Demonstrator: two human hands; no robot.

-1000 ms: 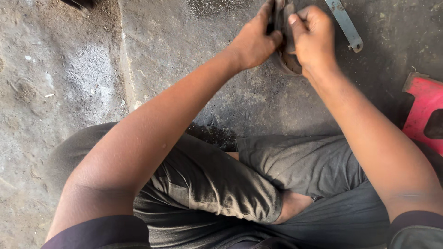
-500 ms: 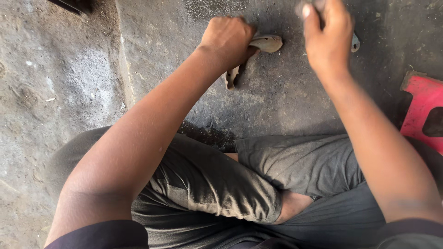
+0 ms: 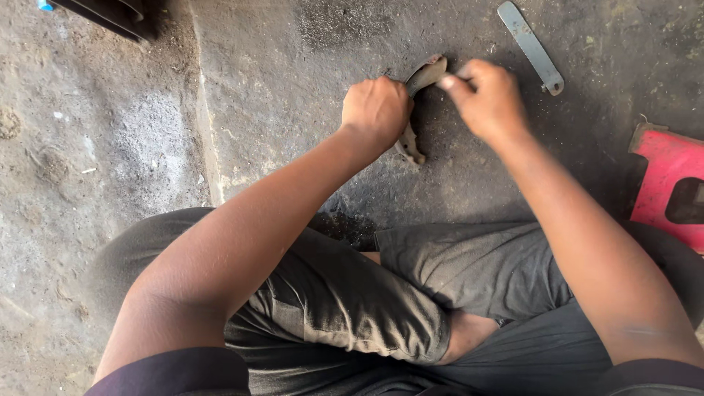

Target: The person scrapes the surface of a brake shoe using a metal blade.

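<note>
The left hand (image 3: 375, 110) is closed around a curved metal part (image 3: 418, 103) standing on edge on the concrete floor (image 3: 279, 88), and the right hand (image 3: 488, 99) pinches in at its upper tip, fingers drawn narrow. It would go best with the left grip firm, the lower end braced on the floor, and the right hand working lightly at the tip.

Single head-worn view, looking steeply down from above the seated person's lap onto a concrete floor (image 3: 279, 88). The camera sits close: both forearms run up from the lower edge, the left hand (image 3: 375, 110) and right hand (image 3: 490, 99) meet near top centre, and the crossed legs (image 3: 381, 293) fill the lower half. No second view.
</note>
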